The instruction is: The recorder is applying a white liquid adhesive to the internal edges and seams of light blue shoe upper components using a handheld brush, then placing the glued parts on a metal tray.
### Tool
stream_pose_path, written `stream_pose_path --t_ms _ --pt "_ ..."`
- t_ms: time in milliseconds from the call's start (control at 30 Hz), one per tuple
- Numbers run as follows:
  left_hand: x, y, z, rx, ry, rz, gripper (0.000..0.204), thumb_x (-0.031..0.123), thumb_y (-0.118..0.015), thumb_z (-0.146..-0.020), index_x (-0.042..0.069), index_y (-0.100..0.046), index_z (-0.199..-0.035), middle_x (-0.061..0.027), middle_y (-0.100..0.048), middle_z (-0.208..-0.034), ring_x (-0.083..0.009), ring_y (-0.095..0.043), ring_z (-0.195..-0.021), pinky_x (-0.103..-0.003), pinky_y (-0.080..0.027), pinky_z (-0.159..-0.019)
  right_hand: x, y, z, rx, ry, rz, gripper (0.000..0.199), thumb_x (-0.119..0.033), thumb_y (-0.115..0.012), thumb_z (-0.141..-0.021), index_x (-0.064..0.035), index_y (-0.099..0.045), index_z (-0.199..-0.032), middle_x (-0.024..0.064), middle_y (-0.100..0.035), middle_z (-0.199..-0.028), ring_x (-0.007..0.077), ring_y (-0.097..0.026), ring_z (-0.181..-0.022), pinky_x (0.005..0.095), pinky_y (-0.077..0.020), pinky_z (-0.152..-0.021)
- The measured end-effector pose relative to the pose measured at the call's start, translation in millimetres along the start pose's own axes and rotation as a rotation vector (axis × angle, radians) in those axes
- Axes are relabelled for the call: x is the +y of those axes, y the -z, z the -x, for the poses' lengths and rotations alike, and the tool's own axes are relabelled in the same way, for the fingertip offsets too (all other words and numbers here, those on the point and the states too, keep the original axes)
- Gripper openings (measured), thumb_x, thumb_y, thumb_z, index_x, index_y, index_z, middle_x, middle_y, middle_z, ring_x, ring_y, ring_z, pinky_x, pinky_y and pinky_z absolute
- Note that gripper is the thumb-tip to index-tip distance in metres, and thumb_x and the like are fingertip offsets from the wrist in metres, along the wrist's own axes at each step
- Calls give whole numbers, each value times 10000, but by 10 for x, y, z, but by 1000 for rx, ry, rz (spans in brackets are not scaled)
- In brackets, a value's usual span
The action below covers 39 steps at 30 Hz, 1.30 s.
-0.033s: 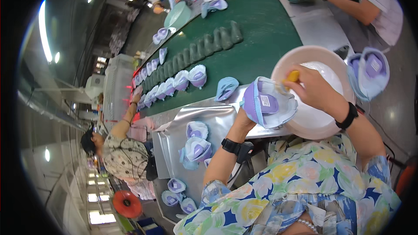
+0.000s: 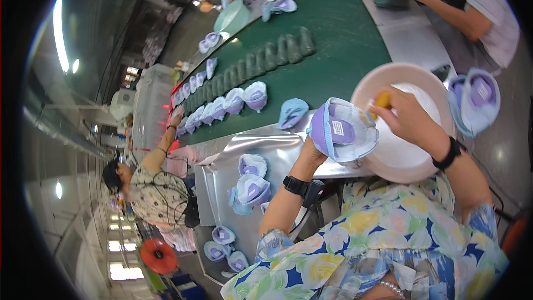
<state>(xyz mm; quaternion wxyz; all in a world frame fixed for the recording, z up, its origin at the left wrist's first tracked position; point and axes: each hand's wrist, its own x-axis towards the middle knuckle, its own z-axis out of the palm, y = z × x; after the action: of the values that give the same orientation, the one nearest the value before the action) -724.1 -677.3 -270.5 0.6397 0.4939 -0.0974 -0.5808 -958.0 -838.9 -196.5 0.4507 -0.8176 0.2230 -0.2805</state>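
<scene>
I see my left hand [image 2: 315,153] gripping a shoe upper [image 2: 343,131] over the bench's near edge. My right hand [image 2: 408,119] pinches a yellow brush [image 2: 380,101] touching the upper, above the white bowl [image 2: 413,158].

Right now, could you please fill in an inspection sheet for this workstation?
Surface: green conveyor belt beside a metal bench.
Job's things: a purple and white shoe upper held over a round pale basin.
Clutter: a row of similar uppers on the belt, more in the metal tray.
Grippers: left hand grips the upper from below; right hand holds a small yellow tool at its rim.
Cables: nothing seen.
Surroundings: other people work along the belt.
</scene>
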Motion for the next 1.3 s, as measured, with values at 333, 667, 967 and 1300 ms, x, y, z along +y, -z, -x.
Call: stream_pose_path --t_ms 333,667,967,1300 --pt "941 1376 -1082 352 -363 22 251 172 -498 -1041 64 -559 -1259 -105 -660 -1139 -227 -645 -1088 -409 -606 -871 342 252 549 192 -355 -318 141 -26 -630 -933 19 -607 -1064 98 -663 -993 152 -649 -880 269 -511 -787" --pt "861 2107 -1055 124 61 -924 689 -31 -580 -733 69 -539 -1413 -130 -539 -1376 -282 -484 -1319 -385 -359 -1131 586 472 807 177 -552 -263 146 -63 -633 -946 16 -599 -1064 82 -666 -973 144 -633 -861 271 -503 -781" --pt "476 1301 -814 -154 -175 -1938 556 93 -648 -757 152 -636 -1309 -227 -556 -1340 -427 -534 -1234 -462 -444 -1074 304 -58 297 -260 -322 -6 153 -124 -654 -927 -13 -612 -1024 183 -679 -872 317 -674 -801 372 -521 -746" --pt "838 496 -362 127 -136 -834 486 8 -582 -936 150 -468 -1387 -131 -619 -1263 -265 -666 -1104 -395 -600 -831 250 524 704 -46 -74 250 160 -103 -676 -894 -25 -626 -1024 176 -664 -936 372 -640 -887 421 -505 -804"
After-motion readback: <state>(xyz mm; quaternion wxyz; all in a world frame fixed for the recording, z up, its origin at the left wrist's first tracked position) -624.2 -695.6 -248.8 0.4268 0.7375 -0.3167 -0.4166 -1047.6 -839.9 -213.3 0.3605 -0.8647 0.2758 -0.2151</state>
